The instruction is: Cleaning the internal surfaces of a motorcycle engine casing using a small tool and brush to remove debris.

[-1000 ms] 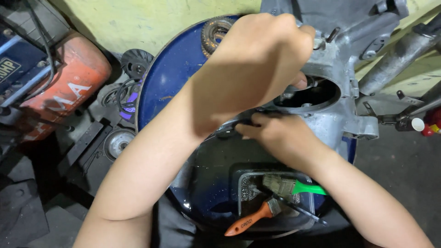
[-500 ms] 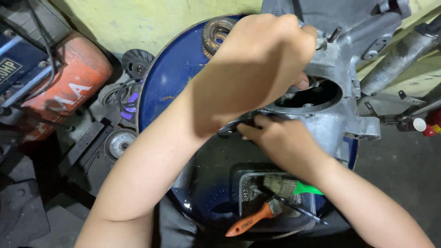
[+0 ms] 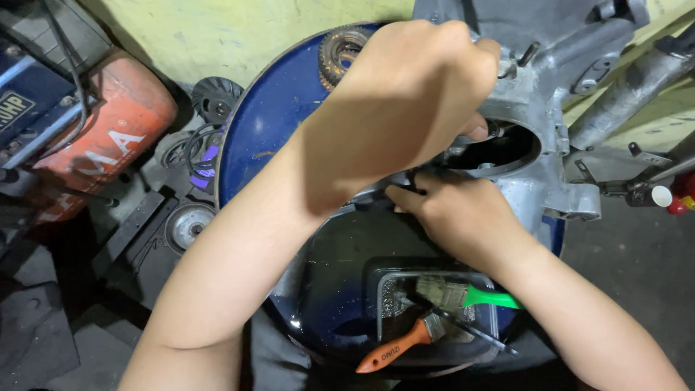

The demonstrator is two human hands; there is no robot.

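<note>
A grey metal engine casing (image 3: 539, 94) lies on top of a blue drum (image 3: 275, 108). My left hand (image 3: 405, 94) reaches across it from the lower left, fingers curled over the rim of the casing's round opening (image 3: 510, 152); what the fingertips touch is hidden. My right hand (image 3: 463, 217) comes from the lower right and rests at the casing's near left edge, fingertips pressed on a dark part there. Whether it grips anything is hidden.
A clear plastic tray (image 3: 384, 289) on the drum's near side holds an orange-handled brush (image 3: 394, 351), a green-handled brush (image 3: 489, 295) and a thin rod. A toothed wheel (image 3: 337, 51) sits at the drum's far edge. An orange machine (image 3: 108, 123) and round parts (image 3: 188, 224) lie at the left.
Both hands stay at the casing. The right hand has shifted slightly along the casing's near edge; the left hand has hardly moved.
</note>
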